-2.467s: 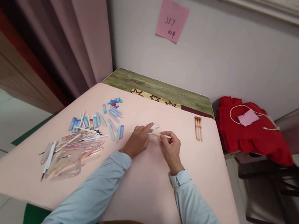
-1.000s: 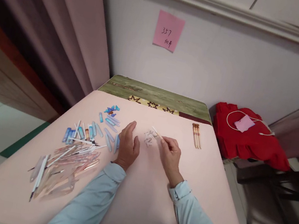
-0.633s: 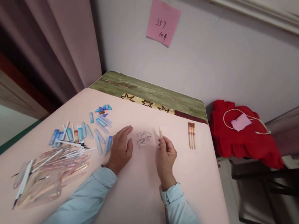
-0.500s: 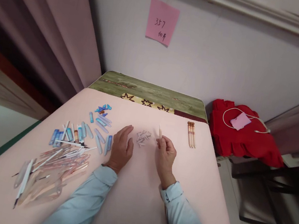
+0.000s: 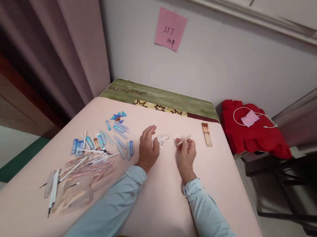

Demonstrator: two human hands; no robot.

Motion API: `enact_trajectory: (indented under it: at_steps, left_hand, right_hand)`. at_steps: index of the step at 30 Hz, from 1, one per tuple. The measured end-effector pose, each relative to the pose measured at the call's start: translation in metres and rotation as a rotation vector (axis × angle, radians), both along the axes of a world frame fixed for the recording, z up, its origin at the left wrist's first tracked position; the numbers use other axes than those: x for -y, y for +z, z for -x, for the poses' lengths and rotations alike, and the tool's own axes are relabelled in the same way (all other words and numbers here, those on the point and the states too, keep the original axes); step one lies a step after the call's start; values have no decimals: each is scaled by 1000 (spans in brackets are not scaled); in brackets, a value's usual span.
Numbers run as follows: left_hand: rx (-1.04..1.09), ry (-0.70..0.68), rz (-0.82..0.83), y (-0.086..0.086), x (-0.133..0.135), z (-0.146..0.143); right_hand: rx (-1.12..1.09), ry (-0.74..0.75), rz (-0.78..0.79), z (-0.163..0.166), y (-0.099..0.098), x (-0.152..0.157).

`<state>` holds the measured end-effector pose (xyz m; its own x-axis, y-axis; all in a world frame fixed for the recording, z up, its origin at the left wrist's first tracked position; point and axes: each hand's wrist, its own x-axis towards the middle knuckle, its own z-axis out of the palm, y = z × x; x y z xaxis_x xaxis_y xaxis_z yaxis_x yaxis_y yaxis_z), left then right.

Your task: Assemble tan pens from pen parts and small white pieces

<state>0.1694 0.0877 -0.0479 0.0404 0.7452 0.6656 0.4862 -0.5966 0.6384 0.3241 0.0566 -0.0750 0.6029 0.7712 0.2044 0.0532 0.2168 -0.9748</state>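
My right hand [image 5: 186, 155] pinches a pale, slim pen barrel [image 5: 184, 139] between thumb and fingers, tilted with its upper end to the right. Just under its fingertips, something small and pale is too blurred to make out. My left hand [image 5: 149, 148] rests at the table's middle, thumb apart from its curved fingers, with nothing in it. Between the hands lies a small heap of whitish pieces [image 5: 162, 139], partly beside the left thumb. Three cream pens with brown tops [image 5: 206, 135] lie side by side to the right.
Left of my left hand are blue pen barrels and caps [image 5: 101, 140], small blue pieces [image 5: 118, 117], and a pile of refills and clear pinkish tubes [image 5: 84, 175]. A pink cloth [image 5: 167, 206] covers the table. A red-covered seat [image 5: 253, 135] stands beyond its right edge.
The pen barrel has gone from nearly upright to leaning right, lower over the table. My left hand has come nearer the whitish heap. The whole view has shifted somewhat.
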Motion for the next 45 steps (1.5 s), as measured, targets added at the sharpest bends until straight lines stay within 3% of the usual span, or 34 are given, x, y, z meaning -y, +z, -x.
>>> enact_trajectory:
  at_steps: [7,13,20,31,39,42,45]
  left_hand:
    - [123,-73,145,-14,-1,4]
    - [172,-210,286,-23,1,3]
    - [176,-272,322,-17,2,3]
    - [259,-139,398,-10,1,10]
    - [203,-112,377,-13,5,9]
    - [163,-114,364,-13,7,8]
    - [159,-117,356,-12,8,8]
  right_hand:
    - [226,-44,16,2,5,-3]
    - [174,-22,12,5,8,-5]
    - [113,8,-3,6,8,-8]
    - [74,8,-45,6,12,-5]
    - [97,23,-81,3,20,8]
    - [156,35,-26,1,25,16]
    - [300,1,144,-6,32,25]
